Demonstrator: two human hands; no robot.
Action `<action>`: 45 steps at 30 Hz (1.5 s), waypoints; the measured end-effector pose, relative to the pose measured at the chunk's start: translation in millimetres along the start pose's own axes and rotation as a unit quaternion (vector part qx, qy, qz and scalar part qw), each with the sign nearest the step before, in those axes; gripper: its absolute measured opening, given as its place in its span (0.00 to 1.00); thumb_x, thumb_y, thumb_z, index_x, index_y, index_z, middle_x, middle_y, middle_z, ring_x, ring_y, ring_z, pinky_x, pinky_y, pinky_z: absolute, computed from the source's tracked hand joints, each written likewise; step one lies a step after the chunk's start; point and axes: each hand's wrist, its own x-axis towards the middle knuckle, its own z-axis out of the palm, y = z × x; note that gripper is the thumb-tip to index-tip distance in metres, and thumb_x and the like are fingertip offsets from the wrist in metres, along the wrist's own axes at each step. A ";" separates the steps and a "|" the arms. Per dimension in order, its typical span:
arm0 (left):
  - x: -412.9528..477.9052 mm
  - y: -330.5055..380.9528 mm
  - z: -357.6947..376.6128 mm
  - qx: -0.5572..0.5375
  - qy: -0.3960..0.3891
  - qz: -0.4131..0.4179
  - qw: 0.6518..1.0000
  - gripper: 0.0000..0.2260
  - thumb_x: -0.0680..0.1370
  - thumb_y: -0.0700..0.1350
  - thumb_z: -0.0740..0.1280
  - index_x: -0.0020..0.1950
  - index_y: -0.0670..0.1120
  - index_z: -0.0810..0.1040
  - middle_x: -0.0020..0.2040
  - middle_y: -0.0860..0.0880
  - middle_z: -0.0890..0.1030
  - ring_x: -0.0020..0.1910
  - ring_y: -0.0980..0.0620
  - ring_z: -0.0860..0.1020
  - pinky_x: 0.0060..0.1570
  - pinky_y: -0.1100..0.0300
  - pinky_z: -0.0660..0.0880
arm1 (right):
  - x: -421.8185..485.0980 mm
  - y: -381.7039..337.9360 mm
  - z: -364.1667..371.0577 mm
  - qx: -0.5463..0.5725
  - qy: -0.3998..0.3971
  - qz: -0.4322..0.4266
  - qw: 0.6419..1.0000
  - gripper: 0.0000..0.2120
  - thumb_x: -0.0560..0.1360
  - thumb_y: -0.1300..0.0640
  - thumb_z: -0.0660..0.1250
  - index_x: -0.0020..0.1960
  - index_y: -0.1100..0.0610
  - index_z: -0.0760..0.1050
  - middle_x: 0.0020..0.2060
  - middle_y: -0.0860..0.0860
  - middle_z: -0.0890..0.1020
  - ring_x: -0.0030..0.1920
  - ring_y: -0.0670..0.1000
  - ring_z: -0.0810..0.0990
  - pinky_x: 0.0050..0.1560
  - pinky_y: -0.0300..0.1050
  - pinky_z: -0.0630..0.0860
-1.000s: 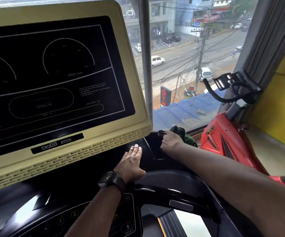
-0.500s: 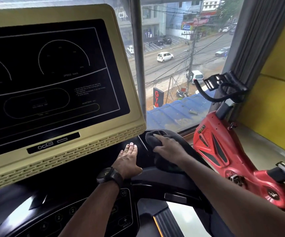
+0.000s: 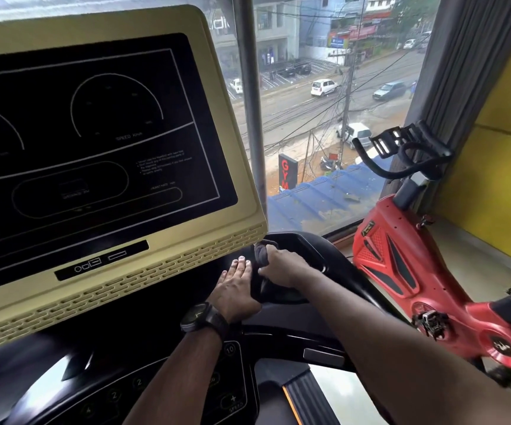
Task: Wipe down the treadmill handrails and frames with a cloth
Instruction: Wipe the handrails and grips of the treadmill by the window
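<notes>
The treadmill's black frame (image 3: 324, 256) curves around below a cream-coloured console (image 3: 232, 142) with a dark display. My right hand (image 3: 284, 268) grips a dark cloth (image 3: 261, 253) and presses it on the black frame just under the console's lower right corner. My left hand (image 3: 235, 289), with a black watch on the wrist, lies flat and open on the frame right beside the cloth, fingers pointing forward. The right handrail (image 3: 321, 354) runs across under my right forearm.
A red exercise bike (image 3: 401, 271) stands close on the right, its black handlebars by a grey curtain (image 3: 462, 72). A yellow wall (image 3: 499, 179) is behind it. A window post (image 3: 252, 118) rises just behind the console. The button panel (image 3: 168, 391) lies below my left arm.
My right hand has drawn the cloth leftward along the black frame, from its far right curve to beside my left hand. My left hand has stayed flat in place.
</notes>
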 end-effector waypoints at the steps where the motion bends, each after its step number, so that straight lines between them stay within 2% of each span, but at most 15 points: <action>1: -0.4 -0.4 0.2 0.000 -0.002 -0.001 1.000 0.46 0.71 0.50 0.67 0.81 0.44 0.44 0.82 0.45 0.43 0.80 0.50 0.42 0.78 0.52 0.44 | 2.5 -0.4 -2.8 0.014 -0.007 0.004 1.000 0.23 0.79 0.48 0.66 0.68 0.60 0.68 0.64 0.61 0.79 0.64 0.63 0.77 0.58 0.52 0.71; 5: -0.7 -0.5 -0.9 -0.007 -0.004 -0.004 1.000 0.46 0.70 0.50 0.67 0.81 0.44 0.44 0.82 0.45 0.43 0.80 0.50 0.43 0.78 0.52 0.44 | 2.2 3.6 -3.7 -0.001 -0.018 -0.011 1.000 0.19 0.78 0.48 0.65 0.63 0.59 0.71 0.62 0.61 0.80 0.61 0.64 0.78 0.53 0.51 0.70; 8: -1.7 0.7 -1.4 -0.004 -0.007 0.000 1.000 0.46 0.70 0.50 0.66 0.81 0.43 0.44 0.82 0.45 0.43 0.80 0.50 0.42 0.78 0.53 0.44 | -5.4 13.0 -11.6 -0.049 -0.067 -0.029 0.996 0.17 0.77 0.48 0.64 0.61 0.57 0.73 0.58 0.59 0.81 0.57 0.62 0.79 0.49 0.48 0.70; 13: -2.4 0.6 -1.8 -0.010 -0.008 -0.001 1.000 0.45 0.70 0.48 0.65 0.81 0.44 0.44 0.82 0.46 0.42 0.80 0.51 0.41 0.78 0.54 0.42 | -6.6 22.9 -32.0 -0.181 -0.160 -0.039 0.970 0.19 0.71 0.49 0.63 0.60 0.53 0.77 0.54 0.54 0.81 0.53 0.58 0.79 0.56 0.49 0.77; 18: -1.2 0.0 -1.3 -0.004 -0.008 0.001 1.000 0.45 0.71 0.48 0.65 0.81 0.43 0.43 0.81 0.45 0.42 0.80 0.51 0.41 0.78 0.54 0.43 | -9.0 20.5 -37.0 -0.268 -0.168 -0.082 0.945 0.17 0.72 0.53 0.65 0.61 0.51 0.77 0.56 0.54 0.82 0.56 0.59 0.80 0.58 0.52 0.79; 24: -2.2 0.3 -3.6 -0.009 -0.015 0.001 1.000 0.45 0.70 0.48 0.65 0.81 0.43 0.44 0.81 0.45 0.42 0.80 0.51 0.41 0.78 0.53 0.43 | -14.1 56.7 -54.1 -0.414 -0.107 -0.223 0.876 0.23 0.75 0.61 0.66 0.68 0.46 0.75 0.57 0.50 0.83 0.60 0.56 0.80 0.57 0.51 0.76; 26: -3.5 1.6 -4.3 -0.010 -0.013 0.000 1.000 0.44 0.71 0.47 0.65 0.81 0.43 0.44 0.81 0.45 0.42 0.80 0.51 0.41 0.78 0.53 0.43 | -4.9 64.8 -54.3 -0.464 -0.080 -0.269 0.840 0.22 0.77 0.61 0.66 0.68 0.46 0.75 0.57 0.48 0.83 0.59 0.55 0.81 0.59 0.53 0.76; 29: -5.5 1.9 -3.7 -0.014 -0.010 -0.002 1.000 0.43 0.71 0.46 0.64 0.81 0.43 0.44 0.82 0.46 0.42 0.80 0.51 0.42 0.78 0.54 0.43 | 9.8 77.6 -60.8 -0.517 -0.023 -0.350 0.781 0.20 0.82 0.59 0.61 0.71 0.44 0.74 0.62 0.46 0.81 0.63 0.52 0.78 0.66 0.51 0.70; 31: -5.6 1.7 -3.4 -0.013 -0.011 -0.002 1.000 0.43 0.71 0.45 0.64 0.81 0.44 0.44 0.82 0.46 0.42 0.80 0.52 0.42 0.78 0.54 0.43 | 16.9 81.8 -59.3 -0.522 0.001 -0.358 0.774 0.18 0.82 0.58 0.60 0.69 0.44 0.76 0.63 0.45 0.81 0.63 0.51 0.77 0.66 0.50 0.68; 36: -5.2 1.3 -3.3 -0.018 -0.011 -0.001 1.000 0.44 0.70 0.44 0.63 0.81 0.44 0.43 0.82 0.47 0.42 0.80 0.52 0.41 0.78 0.54 0.42 | 25.4 60.0 -43.1 -0.584 -0.081 -0.304 0.748 0.11 0.82 0.57 0.60 0.58 0.52 0.81 0.55 0.47 0.84 0.58 0.51 0.81 0.64 0.48 0.70; 38: -4.7 0.7 -2.0 -0.018 -0.006 -0.003 1.000 0.44 0.70 0.45 0.63 0.81 0.45 0.43 0.82 0.47 0.42 0.80 0.52 0.41 0.78 0.54 0.42 | 34.3 64.9 -42.9 -0.609 -0.071 -0.340 0.713 0.12 0.83 0.58 0.59 0.58 0.54 0.80 0.56 0.48 0.83 0.61 0.51 0.79 0.69 0.48 0.68; 41: -3.5 0.6 -0.5 -0.012 -0.003 -0.001 1.000 0.45 0.70 0.45 0.63 0.81 0.45 0.42 0.81 0.47 0.41 0.80 0.53 0.40 0.78 0.54 0.42 | 44.1 62.0 -47.2 -0.681 -0.077 -0.369 0.628 0.11 0.83 0.57 0.60 0.59 0.52 0.80 0.57 0.46 0.82 0.63 0.51 0.78 0.72 0.48 0.65; 43: -3.4 -0.9 0.4 -0.013 -0.003 0.001 1.000 0.45 0.70 0.46 0.64 0.81 0.45 0.42 0.81 0.47 0.41 0.80 0.53 0.40 0.78 0.54 0.42 | 52.1 51.0 -51.1 -0.687 -0.077 -0.383 0.612 0.11 0.83 0.55 0.62 0.61 0.49 0.80 0.58 0.45 0.82 0.62 0.51 0.77 0.71 0.48 0.66; 45: -2.7 -1.3 0.0 -0.021 -0.005 0.003 1.000 0.46 0.69 0.45 0.64 0.81 0.45 0.42 0.81 0.47 0.40 0.79 0.53 0.39 0.78 0.55 0.41 | 62.5 44.5 -59.2 -0.682 -0.080 -0.386 0.616 0.11 0.83 0.53 0.61 0.61 0.46 0.80 0.59 0.45 0.81 0.63 0.51 0.76 0.72 0.48 0.65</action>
